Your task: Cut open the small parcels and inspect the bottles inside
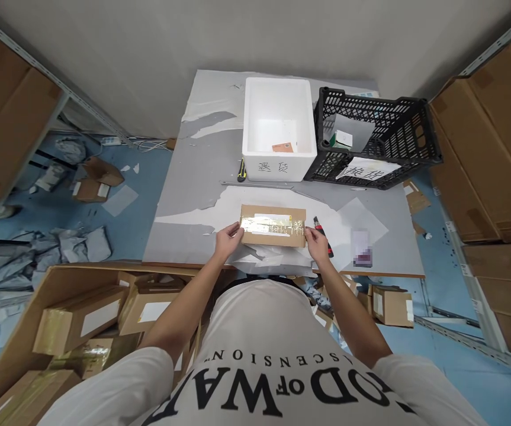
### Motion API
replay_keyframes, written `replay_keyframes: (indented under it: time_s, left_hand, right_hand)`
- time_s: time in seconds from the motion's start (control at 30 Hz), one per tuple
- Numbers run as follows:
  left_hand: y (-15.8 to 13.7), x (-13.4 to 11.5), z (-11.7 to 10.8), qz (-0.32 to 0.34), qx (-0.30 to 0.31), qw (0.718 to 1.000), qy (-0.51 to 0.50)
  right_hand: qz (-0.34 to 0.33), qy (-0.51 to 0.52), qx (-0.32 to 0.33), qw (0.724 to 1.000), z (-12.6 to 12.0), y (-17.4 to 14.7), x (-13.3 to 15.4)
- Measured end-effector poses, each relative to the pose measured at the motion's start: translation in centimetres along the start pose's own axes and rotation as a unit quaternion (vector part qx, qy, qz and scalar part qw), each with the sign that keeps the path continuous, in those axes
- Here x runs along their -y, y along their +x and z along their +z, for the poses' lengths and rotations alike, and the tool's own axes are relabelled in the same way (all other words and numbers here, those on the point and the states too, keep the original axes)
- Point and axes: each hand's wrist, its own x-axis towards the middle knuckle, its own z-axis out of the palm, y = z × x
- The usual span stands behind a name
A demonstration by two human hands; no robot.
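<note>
A taped brown cardboard box with a white label under shiny tape lies between my hands, near the front edge of the worktable. My left hand grips its left end, thumb and fingers closed on the cardboard. At the opposite end my right hand holds the box by its edge. Just right of that hand lies a red and black box cutter, partly hidden by the fingers. Farther right, a blurred-out flat item rests on the table.
Behind the box stand a white foam box holding an orange card and a black plastic crate. A yellow utility knife lies by the foam box. Cardboard boxes fill a large carton at lower left. Shelving with boxes flanks the right.
</note>
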Motion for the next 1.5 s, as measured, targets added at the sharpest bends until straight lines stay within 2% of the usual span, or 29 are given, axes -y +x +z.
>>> replay_keyframes:
  time_s: [0.13, 0.23, 0.33, 0.4, 0.53, 0.67, 0.77, 0.87, 0.97, 1.07, 1.23, 1.37, 1.5]
  left_hand:
    - [-0.3, 2.1, -0.7, -0.028, 0.021, 0.999, -0.032]
    - [-0.7, 4.0, -0.9, -0.041, 0.063, 0.994, -0.073]
    - [-1.1, 5.4, -0.6, -0.029, 0.099, 0.993, -0.058]
    - [-1.4, 5.7, -0.1, -0.031, 0.111, 0.993, -0.041]
    - [-1.7, 4.7, 0.6, -0.023, 0.097, 0.995, -0.015]
    - [-1.4, 2.0, -0.2, 0.032, 0.091, 0.995, 0.038]
    - [-0.5, -0.5, -0.9, 0.073, 0.048, 0.988, 0.124]
    - [0.7, -2.7, -0.8, 0.078, 0.009, 0.977, 0.2]
    - [1.9, -3.9, -0.1, 0.062, 0.001, 0.97, 0.233]
    - [2.6, -4.2, 0.6, 0.033, 0.005, 0.964, 0.265]
    - [2.6, -3.1, 1.1, -0.019, 0.015, 0.957, 0.288]
    - [2.7, -2.3, 1.2, -0.011, 0.014, 0.953, 0.303]
    - [3.1, -2.2, 1.2, -0.002, 0.012, 0.955, 0.298]
  right_hand:
    - [0.007, 0.056, 0.01, 0.998, 0.2, -1.4, -2.5]
    - [-0.028, 0.051, 0.057, 0.997, 0.6, -2.3, -4.1]
    - [-0.034, 0.03, 0.096, 0.994, 1.4, -2.6, -4.9]
    - [-0.021, 0.021, 0.097, 0.995, 2.0, -2.5, -5.1]
    - [-0.036, -0.009, 0.082, 0.996, 2.2, -2.2, -4.3]
    - [-0.066, -0.068, 0.08, 0.992, 0.6, -1.2, -2.2]
    - [-0.083, -0.117, 0.063, 0.988, -0.9, 0.0, -0.1]
    - [-0.087, -0.137, 0.039, 0.986, -1.7, 1.3, 1.6]
    - [-0.075, -0.145, 0.033, 0.986, -1.9, 2.4, 2.4]
    - [-0.051, -0.157, 0.035, 0.986, -1.7, 3.0, 2.3]
    - [-0.029, -0.183, 0.045, 0.982, -0.7, 2.9, 1.4]
    - [-0.025, -0.183, 0.028, 0.982, 0.1, 2.7, 0.5]
    - [-0.002, -0.131, 0.008, 0.991, 0.5, 2.6, 0.0]
